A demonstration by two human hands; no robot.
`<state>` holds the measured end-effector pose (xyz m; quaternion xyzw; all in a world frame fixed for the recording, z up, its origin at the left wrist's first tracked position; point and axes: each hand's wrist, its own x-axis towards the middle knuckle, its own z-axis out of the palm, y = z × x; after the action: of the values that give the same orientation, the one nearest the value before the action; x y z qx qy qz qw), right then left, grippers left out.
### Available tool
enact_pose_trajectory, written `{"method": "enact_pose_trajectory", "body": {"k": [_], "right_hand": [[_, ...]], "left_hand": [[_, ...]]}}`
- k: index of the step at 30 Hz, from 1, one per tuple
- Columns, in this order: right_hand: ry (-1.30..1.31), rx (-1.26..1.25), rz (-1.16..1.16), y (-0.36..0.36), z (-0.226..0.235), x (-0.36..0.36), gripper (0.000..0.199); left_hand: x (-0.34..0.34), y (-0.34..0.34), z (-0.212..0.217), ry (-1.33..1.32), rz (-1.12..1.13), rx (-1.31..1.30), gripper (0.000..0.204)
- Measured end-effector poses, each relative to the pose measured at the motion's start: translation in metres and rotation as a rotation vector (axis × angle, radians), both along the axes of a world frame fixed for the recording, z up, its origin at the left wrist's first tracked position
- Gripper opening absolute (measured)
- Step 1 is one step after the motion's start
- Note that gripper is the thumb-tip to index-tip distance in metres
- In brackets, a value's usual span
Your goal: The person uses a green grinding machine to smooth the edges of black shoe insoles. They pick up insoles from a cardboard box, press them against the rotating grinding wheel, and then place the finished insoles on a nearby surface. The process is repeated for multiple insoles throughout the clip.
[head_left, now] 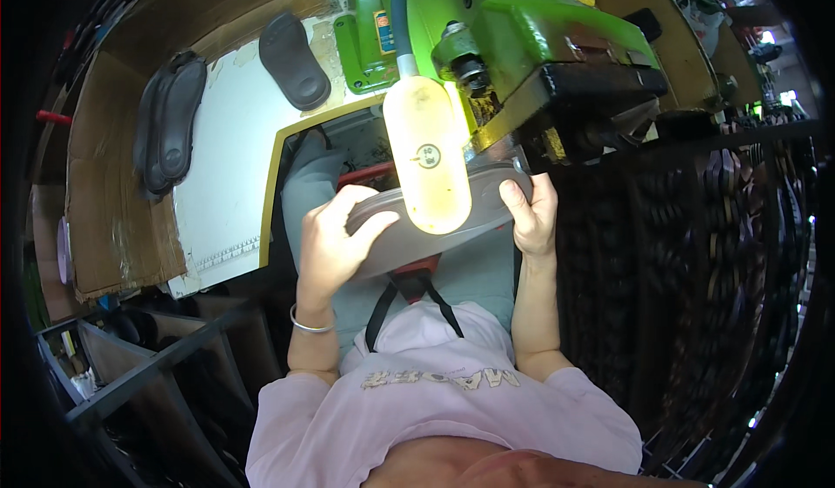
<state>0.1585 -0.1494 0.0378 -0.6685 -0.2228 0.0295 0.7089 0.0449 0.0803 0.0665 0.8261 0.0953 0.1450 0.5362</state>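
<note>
Both hands, left hand (335, 240) and right hand (532, 214), pinch the grey sole (391, 249) by opposite ends, steadying it level under the green machine (513, 27).

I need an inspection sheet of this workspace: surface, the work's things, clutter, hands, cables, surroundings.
Surface: white bench top with a yellow edge, brown cardboard at its left.
Work's things: grey sole held under the green machine; a lit lamp hangs in front of it.
Clutter: one dark sole on the bench top, a stack of dark soles on the cardboard edge.
Hands: left hand grips the sole's left end, right hand its right end; a bangle on the left wrist.
Cables: a blue-grey hose runs down to the lamp.
Surroundings: racks of dark soles at right, shelves at lower left.
</note>
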Motion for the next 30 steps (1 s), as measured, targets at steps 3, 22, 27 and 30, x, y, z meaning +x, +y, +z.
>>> {"method": "enact_pose_trajectory", "body": {"k": [3, 22, 27, 30], "right_hand": [[0.097, 0.093, -0.067, -0.008, 0.0, -0.002, 0.026], [0.299, 0.123, 0.01, 0.052, 0.016, -0.022, 0.013], [0.1, -0.011, 0.022, 0.065, 0.0, -0.033, 0.02], [-0.01, -0.096, 0.017, 0.066, -0.006, -0.048, 0.021]], "left_hand": [[0.018, -0.012, 0.005, -0.088, -0.05, 0.208, 0.02], [-0.07, -0.031, -0.058, 0.051, 0.251, -0.305, 0.02], [-0.105, -0.101, -0.088, -0.082, 0.326, -0.231, 0.02], [-0.116, -0.086, -0.095, -0.007, 0.353, -0.242, 0.02]]}}
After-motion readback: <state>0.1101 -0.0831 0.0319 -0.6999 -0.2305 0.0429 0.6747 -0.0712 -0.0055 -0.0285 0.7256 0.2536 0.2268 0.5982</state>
